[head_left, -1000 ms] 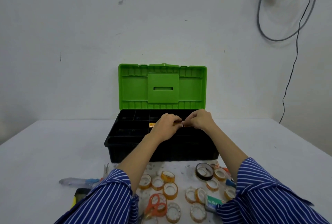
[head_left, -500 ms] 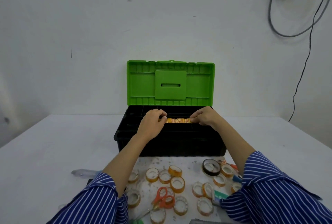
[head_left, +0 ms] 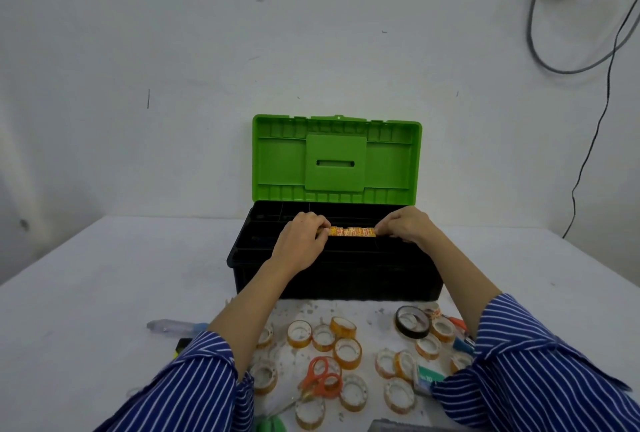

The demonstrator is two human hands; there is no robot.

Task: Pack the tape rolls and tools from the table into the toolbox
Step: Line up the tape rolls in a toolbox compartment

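Fingers of the left hand (head_left: 300,238) and right hand (head_left: 406,227) pinch the 2 ends of a row of orange tape rolls (head_left: 352,231), held level over the tray of the open toolbox (head_left: 339,281). Squeezed only end to end, the row could buckle in the middle and rolls would drop out of line. Nearer than the grip, loose tape rolls (head_left: 347,353), a black roll (head_left: 412,322) and orange scissors (head_left: 322,377) wait on the worktop (head_left: 104,293).

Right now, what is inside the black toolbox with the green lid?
A row of orange tape rolls held between the left hand and right hand above dark compartments of the toolbox; their floors are hidden.
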